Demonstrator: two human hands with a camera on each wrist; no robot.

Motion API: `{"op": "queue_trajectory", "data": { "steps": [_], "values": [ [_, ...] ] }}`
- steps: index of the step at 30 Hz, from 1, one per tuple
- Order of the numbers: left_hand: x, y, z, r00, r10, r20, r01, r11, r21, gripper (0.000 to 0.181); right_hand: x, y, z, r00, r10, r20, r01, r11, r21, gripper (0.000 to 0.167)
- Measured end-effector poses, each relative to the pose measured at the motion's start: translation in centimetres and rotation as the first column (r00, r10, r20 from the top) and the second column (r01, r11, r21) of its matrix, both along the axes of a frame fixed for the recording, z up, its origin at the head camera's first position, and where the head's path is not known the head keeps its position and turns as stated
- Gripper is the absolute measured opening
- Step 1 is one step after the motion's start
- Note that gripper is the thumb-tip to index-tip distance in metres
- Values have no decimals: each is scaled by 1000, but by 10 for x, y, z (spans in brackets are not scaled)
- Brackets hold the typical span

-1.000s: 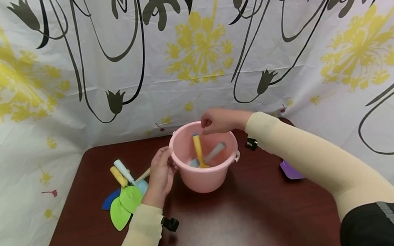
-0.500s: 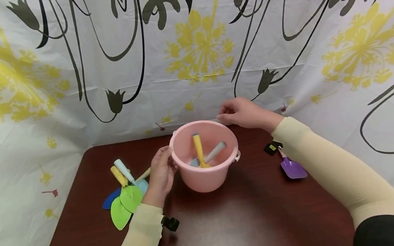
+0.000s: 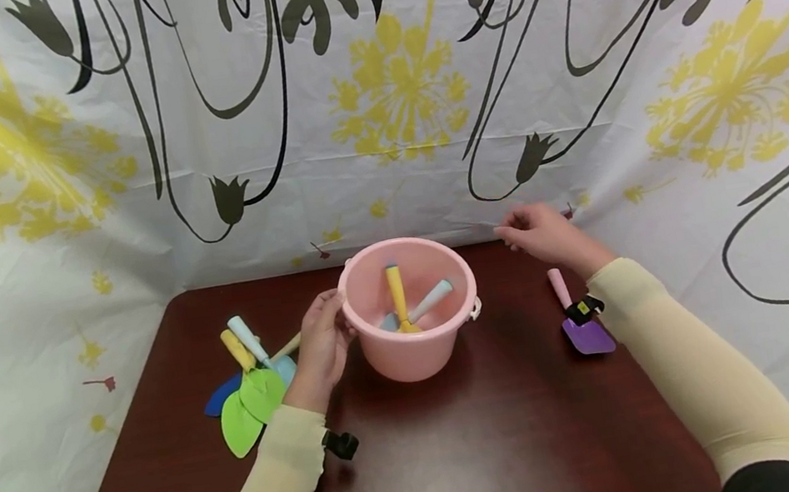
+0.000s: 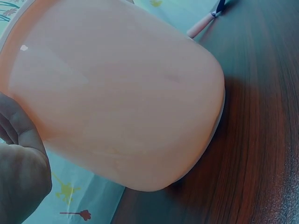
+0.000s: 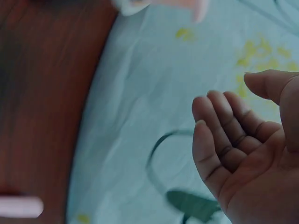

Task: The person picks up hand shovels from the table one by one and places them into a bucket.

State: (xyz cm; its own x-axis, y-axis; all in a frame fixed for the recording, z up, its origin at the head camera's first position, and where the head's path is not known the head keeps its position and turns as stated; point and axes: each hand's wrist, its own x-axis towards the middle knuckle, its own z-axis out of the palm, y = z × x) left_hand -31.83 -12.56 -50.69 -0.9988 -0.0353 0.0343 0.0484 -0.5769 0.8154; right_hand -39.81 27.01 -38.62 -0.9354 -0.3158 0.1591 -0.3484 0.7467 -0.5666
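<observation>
A pink bucket point(image 3: 410, 358) stands upright on the table, and my left hand point(image 3: 320, 349) grips its rim on the left side. Inside lean a yellow tool point(image 3: 396, 289) and a light blue tool point(image 3: 432, 299); their lower ends are partly hidden. My right hand point(image 3: 548, 237) hovers to the right of the bucket, holding nothing, its fingers loosely bent in the right wrist view. Nearest to it lies a purple toy shovel point(image 3: 589, 338) with a pink handle, partly covered by the wrist camera. The bucket's side point(image 4: 126, 93) fills most of the left wrist view.
Left of the bucket is a pile of toy tools: lime-green leaf-shaped pieces point(image 3: 241, 423), a blue piece point(image 3: 222, 396), and light blue point(image 3: 247, 339) and yellow handles point(image 3: 237, 350). A patterned cloth point(image 3: 402, 194) hangs behind the dark brown table point(image 3: 454, 456).
My right hand has moved out from over the bucket to the right, toward the purple shovel, baring the shovel's pink handle. My left hand and the bucket have stayed put.
</observation>
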Motion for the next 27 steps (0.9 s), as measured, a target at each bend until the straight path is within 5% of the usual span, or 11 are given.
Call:
{"op": "queue_trajectory", "data": {
  "steps": [5, 11, 21, 27],
  "values": [
    [0, 1, 1, 1000, -3, -4, 3, 1000, -6, 9, -13, 37, -38, 996, -83, -43, 88, 990, 113, 32],
    [2, 1, 2, 1000, -2, -2, 2, 1000, -8, 9, -25, 68, -71, 988, -152, 0, 149, 972, 181, 36],
    [1, 0, 2, 1000, -8, -11, 8, 1000, 0, 10, -32, 89, -91, 974, -214, 77, 191, 954, 230, 41],
    [1, -1, 2, 1000, -7, -3, 7, 1000, -3, 9, -41, 102, -109, 963, -263, 59, 238, 932, 275, 41]
  ]
}}
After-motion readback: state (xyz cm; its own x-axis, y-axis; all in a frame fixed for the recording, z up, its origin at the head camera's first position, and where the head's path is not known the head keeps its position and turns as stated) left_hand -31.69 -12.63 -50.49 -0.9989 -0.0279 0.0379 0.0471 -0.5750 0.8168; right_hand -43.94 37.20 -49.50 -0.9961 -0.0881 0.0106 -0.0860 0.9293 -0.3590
